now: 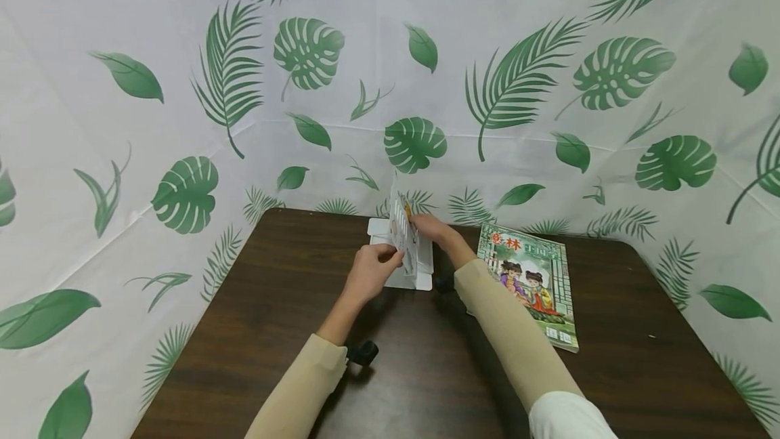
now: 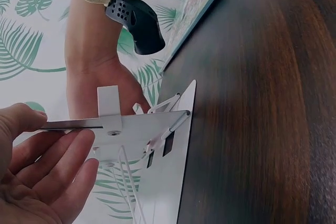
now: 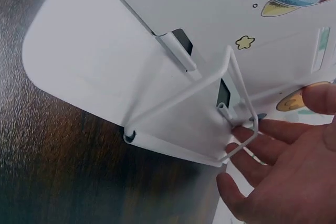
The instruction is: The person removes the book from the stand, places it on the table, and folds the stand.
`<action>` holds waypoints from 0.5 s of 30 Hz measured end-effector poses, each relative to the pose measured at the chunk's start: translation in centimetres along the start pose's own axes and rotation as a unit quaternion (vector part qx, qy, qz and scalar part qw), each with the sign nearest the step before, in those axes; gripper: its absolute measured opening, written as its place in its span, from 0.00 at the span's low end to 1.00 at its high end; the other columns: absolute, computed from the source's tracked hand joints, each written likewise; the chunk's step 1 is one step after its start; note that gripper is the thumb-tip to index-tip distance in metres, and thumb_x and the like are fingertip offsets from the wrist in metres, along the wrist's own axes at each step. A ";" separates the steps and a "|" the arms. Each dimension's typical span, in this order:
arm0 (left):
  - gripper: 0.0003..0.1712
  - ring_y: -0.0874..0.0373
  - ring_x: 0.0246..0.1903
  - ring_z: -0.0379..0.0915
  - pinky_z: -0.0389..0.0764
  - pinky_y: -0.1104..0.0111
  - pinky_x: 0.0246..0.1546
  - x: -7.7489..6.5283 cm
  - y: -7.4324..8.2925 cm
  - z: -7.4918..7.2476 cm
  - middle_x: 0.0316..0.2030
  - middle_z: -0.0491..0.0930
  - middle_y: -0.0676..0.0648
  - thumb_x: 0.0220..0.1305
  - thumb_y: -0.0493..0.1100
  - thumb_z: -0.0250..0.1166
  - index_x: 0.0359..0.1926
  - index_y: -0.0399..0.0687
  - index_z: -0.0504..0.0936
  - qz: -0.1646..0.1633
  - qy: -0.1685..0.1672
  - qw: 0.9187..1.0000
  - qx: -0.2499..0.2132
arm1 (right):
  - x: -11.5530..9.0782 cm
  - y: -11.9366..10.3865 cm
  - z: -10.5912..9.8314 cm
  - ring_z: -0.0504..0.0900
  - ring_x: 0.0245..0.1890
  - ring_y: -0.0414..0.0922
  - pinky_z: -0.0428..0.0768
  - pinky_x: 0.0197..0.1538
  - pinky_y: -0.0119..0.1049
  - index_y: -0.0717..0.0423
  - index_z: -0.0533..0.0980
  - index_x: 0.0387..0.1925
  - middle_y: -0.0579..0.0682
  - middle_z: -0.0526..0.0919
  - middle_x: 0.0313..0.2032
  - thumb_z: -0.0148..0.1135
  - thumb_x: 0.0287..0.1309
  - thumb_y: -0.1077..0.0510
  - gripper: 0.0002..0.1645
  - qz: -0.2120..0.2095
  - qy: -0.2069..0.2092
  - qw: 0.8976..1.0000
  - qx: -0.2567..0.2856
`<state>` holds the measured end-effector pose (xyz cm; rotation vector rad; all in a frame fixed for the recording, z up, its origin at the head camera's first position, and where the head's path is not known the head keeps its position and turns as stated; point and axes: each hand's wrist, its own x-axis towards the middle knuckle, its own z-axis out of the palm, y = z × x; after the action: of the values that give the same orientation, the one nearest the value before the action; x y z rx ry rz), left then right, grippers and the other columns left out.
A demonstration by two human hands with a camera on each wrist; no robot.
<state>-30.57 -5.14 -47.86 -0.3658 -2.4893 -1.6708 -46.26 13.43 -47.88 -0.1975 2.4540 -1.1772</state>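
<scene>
A white metal book stand (image 1: pixel 425 259) with printed cartoon pictures stands at the back middle of the table, its base plate (image 3: pixel 94 51) flat and its panel (image 2: pixel 142 124) raised. My left hand (image 1: pixel 372 266) pinches the near edge of the panel between thumb and fingers; in the left wrist view a small white tab (image 2: pixel 109 100) sits close to that edge. Behind the panel is my right hand (image 1: pixel 434 230). In the right wrist view its fingertips (image 3: pixel 249 137) hook past the bent wire leg (image 3: pixel 236 69), with the thumb held apart near a printed orange planet.
A magazine (image 1: pixel 530 283) with a colourful cover lies to the right of the stand, near my right forearm. A leaf-print cloth (image 1: pixel 365 53) hangs behind the brown table (image 1: pixel 244 351). Each wrist wears a black camera mount (image 1: pixel 363 353).
</scene>
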 end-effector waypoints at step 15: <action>0.13 0.50 0.44 0.89 0.86 0.56 0.46 0.4 0.4 -0.1 0.41 0.92 0.42 0.79 0.46 0.66 0.48 0.41 0.91 -0.001 -0.021 1.000 0.011 | -0.4 0.5 -0.4 0.71 0.71 0.55 0.69 0.75 0.56 0.56 0.65 0.80 0.58 0.67 0.79 0.41 0.84 0.41 0.36 -0.006 0.000 1.000 0.008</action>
<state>-30.87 -5.02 -47.35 -0.4001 -2.5358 -1.6527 -46.06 14.10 -47.95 -0.2074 2.4470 -1.2011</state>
